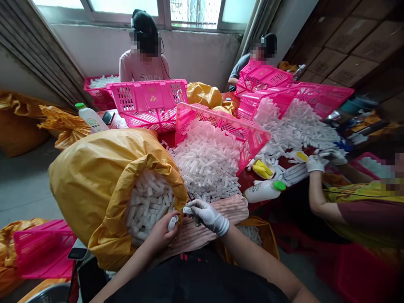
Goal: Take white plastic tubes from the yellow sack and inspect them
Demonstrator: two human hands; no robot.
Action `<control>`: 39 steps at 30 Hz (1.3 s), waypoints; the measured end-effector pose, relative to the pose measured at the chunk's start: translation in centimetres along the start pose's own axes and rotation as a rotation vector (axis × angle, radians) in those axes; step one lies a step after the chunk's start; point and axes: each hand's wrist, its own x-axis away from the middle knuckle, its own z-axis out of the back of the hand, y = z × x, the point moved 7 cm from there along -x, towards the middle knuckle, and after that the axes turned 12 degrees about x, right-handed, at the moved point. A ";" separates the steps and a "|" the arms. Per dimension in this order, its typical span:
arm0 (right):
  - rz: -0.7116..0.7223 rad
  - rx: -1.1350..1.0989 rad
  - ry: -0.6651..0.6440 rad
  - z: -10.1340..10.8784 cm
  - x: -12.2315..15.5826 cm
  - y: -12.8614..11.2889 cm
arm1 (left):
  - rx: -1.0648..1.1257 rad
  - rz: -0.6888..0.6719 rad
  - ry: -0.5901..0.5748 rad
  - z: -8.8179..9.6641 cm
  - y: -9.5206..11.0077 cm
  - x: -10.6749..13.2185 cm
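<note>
Head view: white tube (172,222) inside left hand (160,233).

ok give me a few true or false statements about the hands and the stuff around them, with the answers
1. The right hand wears a white glove. True; its fingers pinch a small white piece.
2. The left hand is empty. False: it is bare and holds a white tube.
3. The yellow bag is filled with loose tubes. True.
4. The green-capped bottle beside the pile stands upright. False: it lies on its side.
</note>
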 end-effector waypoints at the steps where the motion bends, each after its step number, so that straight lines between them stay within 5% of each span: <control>1: -0.022 0.075 -0.037 -0.3 -0.1 -0.5 | 0.010 -0.015 -0.023 -0.2 0.8 0.0; 4: -0.026 0.461 -0.075 -0.9 -0.7 -1.7 | 0.019 -0.017 -0.093 -1.2 2.0 -0.4; 7: 0.135 0.700 0.062 -1.4 -1.3 -3.3 | 0.035 0.062 -0.106 -2.0 1.6 -0.9; 11: 0.323 0.115 0.231 -2.0 -1.4 -3.7 | 0.287 0.227 0.015 -1.6 0.9 -1.2; 13: 0.348 -0.137 0.266 -2.3 -1.3 -2.9 | 0.464 0.361 -0.016 -2.0 0.6 -0.9; 17: 0.308 -0.234 0.234 -3.0 -1.1 -1.6 | 0.714 0.450 -0.120 -3.0 0.9 -0.2; 23: 0.303 -0.325 0.297 -1.4 -0.3 -1.6 | 0.772 0.407 -0.050 -2.7 0.7 0.8; 27: 0.233 -0.480 0.258 -2.2 0.0 -0.5 | 0.956 0.379 -0.079 -3.5 0.8 1.4; 33: 0.122 -0.304 0.279 -3.8 0.5 3.1 | 0.592 0.304 -0.036 -4.4 -0.2 0.9; 39: -0.104 0.079 0.824 4.2 5.5 10.7 | -0.010 0.244 -0.305 -5.9 -2.2 1.2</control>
